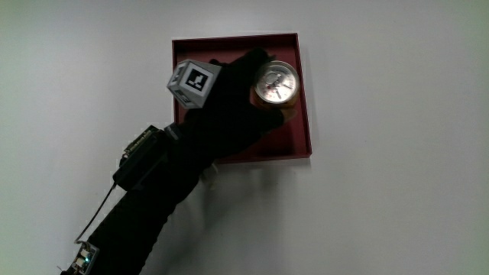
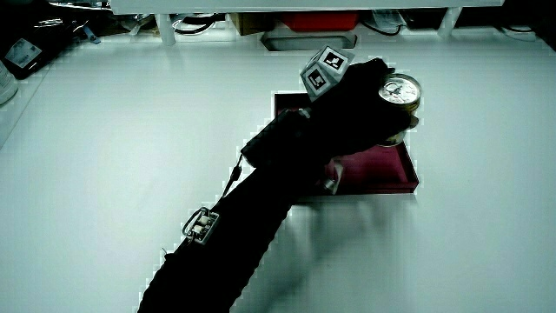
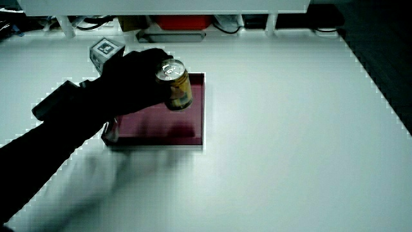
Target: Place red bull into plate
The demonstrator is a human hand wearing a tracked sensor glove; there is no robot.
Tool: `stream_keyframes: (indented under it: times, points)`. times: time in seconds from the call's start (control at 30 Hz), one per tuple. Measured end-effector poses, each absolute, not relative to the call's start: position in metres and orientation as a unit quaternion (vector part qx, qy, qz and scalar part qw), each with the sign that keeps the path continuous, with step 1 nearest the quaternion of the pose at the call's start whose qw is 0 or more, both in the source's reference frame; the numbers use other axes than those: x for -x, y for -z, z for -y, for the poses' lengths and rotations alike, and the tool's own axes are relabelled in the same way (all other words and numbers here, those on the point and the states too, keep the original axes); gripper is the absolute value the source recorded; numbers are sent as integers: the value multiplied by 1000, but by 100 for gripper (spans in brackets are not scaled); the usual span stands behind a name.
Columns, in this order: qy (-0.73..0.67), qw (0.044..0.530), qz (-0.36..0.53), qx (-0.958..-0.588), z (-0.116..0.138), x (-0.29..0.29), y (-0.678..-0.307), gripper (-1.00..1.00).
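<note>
A gold can with a silver top, the red bull [image 1: 276, 84] [image 2: 400, 94] [image 3: 175, 84], stands upright over the square dark red plate [image 1: 298, 141] [image 2: 395, 174] [image 3: 187, 132]. The black gloved hand [image 1: 233, 99] [image 2: 352, 104] [image 3: 132, 80] is over the plate with its fingers wrapped around the can's side. In a side view the can [image 3: 175, 84] seems held a little above the plate's floor; whether it touches the floor is unclear. A patterned cube [image 1: 192, 82] sits on the back of the hand. The forearm covers the part of the plate nearest the person.
The plate lies on a white table [image 1: 397, 198]. A low partition with shelves, cables and a red box [image 2: 321, 19] runs along the table's edge farthest from the person.
</note>
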State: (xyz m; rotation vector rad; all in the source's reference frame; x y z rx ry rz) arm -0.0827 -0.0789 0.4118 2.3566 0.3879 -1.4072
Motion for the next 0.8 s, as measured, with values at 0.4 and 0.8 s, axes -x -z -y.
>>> stream_keyframes:
  times: [0.4, 0.8]
  points:
    - [471, 198, -51, -858, 82, 115, -444, 0]
    - [476, 200, -32, -856, 80, 125, -463, 0]
